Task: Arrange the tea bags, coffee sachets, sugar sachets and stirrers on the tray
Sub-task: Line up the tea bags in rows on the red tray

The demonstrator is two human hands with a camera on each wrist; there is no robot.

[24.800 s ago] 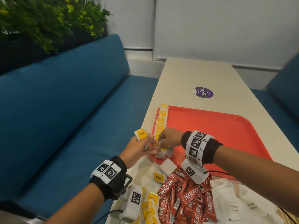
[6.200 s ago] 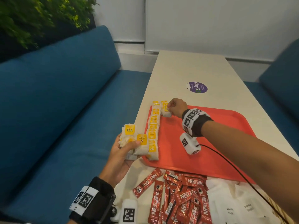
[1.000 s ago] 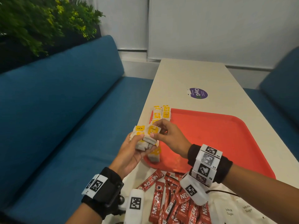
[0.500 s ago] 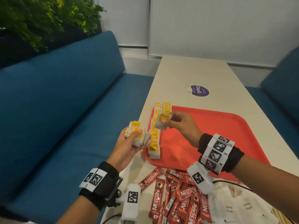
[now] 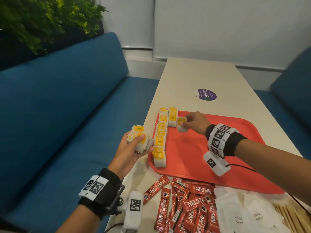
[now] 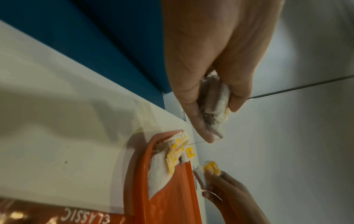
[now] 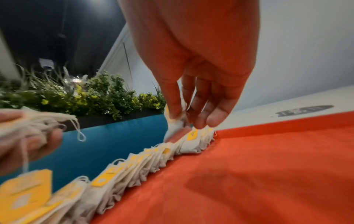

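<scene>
A red tray (image 5: 210,155) lies on the pale table. A row of yellow-tagged tea bags (image 5: 160,138) runs along its left edge, and a short second row (image 5: 172,117) starts at the far corner. My right hand (image 5: 193,122) pinches one tea bag (image 5: 181,124) just above the tray, beside that second row; the right wrist view shows the tea bag (image 7: 175,130) between thumb and fingers. My left hand (image 5: 133,145) grips a bunch of tea bags (image 5: 139,140) off the tray's left edge, the same bunch (image 6: 214,103) seen in the left wrist view.
Red Nescafe coffee sachets (image 5: 185,204) lie heaped in front of the tray, white sugar sachets (image 5: 247,214) to their right, wooden stirrers (image 5: 291,216) at the far right. A purple sticker (image 5: 205,94) marks the table beyond the tray. Blue benches (image 5: 67,115) flank the table.
My right hand took one tea bag from the bunch in my left hand and carried it forward and down to the second row at the tray's far-left corner. The left hand stayed.
</scene>
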